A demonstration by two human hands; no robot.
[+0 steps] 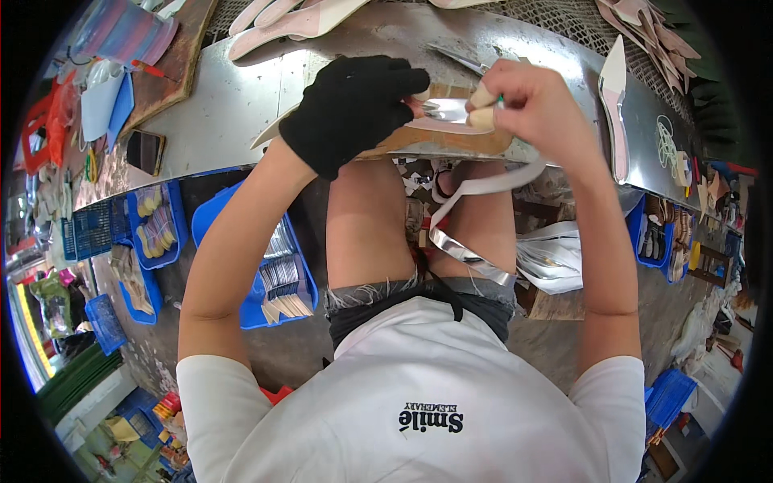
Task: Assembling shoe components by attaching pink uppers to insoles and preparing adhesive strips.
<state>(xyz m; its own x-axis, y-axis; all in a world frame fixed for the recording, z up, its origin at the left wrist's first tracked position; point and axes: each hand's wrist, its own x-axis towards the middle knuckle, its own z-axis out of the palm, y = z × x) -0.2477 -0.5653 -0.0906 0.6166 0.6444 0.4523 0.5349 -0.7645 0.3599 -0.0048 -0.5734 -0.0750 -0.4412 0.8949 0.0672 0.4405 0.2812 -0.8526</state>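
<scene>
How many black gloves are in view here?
1: the black glove on the person's left hand. The right hand wears none like it. Others may be hidden from this view.

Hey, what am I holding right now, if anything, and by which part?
Your right hand pinches the shiny strip by its upper part; what your gloved left hand holds cannot be told.
</scene>
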